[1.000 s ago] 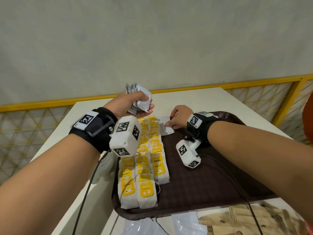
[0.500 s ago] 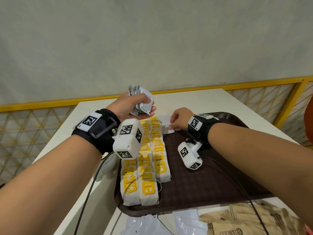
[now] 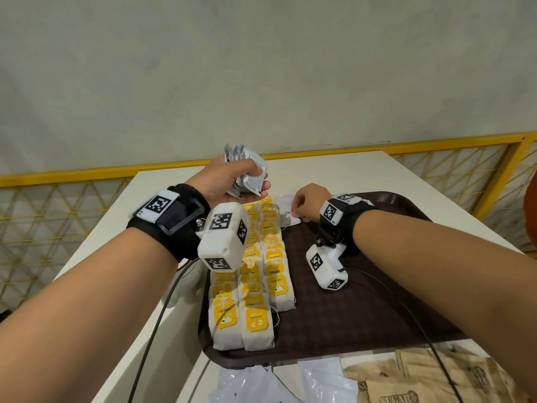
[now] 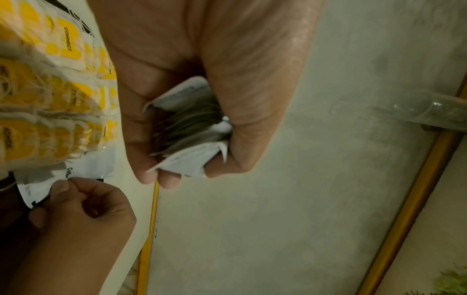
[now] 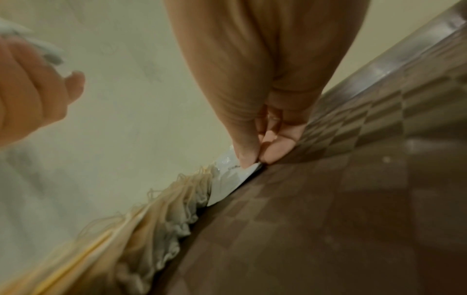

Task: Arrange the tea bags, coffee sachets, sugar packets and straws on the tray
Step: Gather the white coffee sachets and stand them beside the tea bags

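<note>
Brown checkered tray (image 3: 363,315) holds papery yellow-tagged tea bags (image 3: 255,286).

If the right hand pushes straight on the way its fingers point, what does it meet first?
The right hand already pinches a white coffee sachet on the tray; beyond it, probably the rows of tea bags.

Print on the coffee sachets (image 3: 247,175) in left hand (image 3: 223,181) too small to read. Far tea bags (image 3: 263,225) partly hidden behind wrist cam (image 3: 223,239). Sugar packets (image 3: 430,379) cut off by bottom edge. Right-wrist view blurred; tea bags there a smear.
</note>
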The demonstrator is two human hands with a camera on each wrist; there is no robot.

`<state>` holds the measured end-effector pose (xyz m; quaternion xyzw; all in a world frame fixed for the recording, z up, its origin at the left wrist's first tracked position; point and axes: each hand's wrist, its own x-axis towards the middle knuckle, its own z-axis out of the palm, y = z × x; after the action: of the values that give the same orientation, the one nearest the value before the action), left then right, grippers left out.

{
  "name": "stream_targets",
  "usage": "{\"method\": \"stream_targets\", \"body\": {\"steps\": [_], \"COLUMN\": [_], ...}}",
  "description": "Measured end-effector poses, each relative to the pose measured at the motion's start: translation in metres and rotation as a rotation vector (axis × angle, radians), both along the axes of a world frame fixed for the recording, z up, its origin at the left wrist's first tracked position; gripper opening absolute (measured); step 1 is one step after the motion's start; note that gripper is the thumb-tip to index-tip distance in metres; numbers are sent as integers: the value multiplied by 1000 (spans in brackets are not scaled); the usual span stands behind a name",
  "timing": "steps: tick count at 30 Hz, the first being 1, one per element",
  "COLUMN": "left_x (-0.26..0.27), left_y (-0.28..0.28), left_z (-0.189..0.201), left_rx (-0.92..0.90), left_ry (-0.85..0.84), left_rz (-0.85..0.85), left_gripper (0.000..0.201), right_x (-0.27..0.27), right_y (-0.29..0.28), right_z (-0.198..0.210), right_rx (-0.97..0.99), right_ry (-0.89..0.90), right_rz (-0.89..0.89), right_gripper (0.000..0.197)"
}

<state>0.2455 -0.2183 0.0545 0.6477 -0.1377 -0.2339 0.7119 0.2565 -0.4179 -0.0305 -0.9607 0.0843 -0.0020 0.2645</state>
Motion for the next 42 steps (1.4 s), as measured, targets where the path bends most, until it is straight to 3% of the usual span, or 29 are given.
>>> {"method": "stream_targets", "body": {"steps": [4, 10, 14, 27, 34, 38, 40, 42], "left_x": [0, 5, 4, 2, 4, 3, 2, 1], "left_y": [1, 5, 5, 5, 5, 7, 8, 9], "left_z": [-2, -3, -4, -12, -17, -24, -27, -29], "left_rx": [8, 29, 51, 38, -8, 2, 30, 23], "left_ry": [0, -23, -50, -23, -19, -46, -88, -127], "left_rz": [12, 0, 4, -4, -25, -61, -80, -112], "left_gripper": [12, 13, 9, 22, 13, 9, 10, 17], "right_x": [-4, -13, -14, -13, -12, -23, -39, -57], "right_y": [1, -1, -1, 3, -1, 2, 10, 19], "right_z": [1, 4, 5, 6, 5, 31, 56, 77], "right_rx": [44, 90, 10, -63, -63, 207, 432, 515], "right_ry": [-7, -7, -33, -85, -99, -321, -398, -354], "right_rz": [-2, 18, 10, -31, -66, -39, 133, 343], "right_gripper": [11, 29, 32, 24, 19, 9, 15, 29]}}
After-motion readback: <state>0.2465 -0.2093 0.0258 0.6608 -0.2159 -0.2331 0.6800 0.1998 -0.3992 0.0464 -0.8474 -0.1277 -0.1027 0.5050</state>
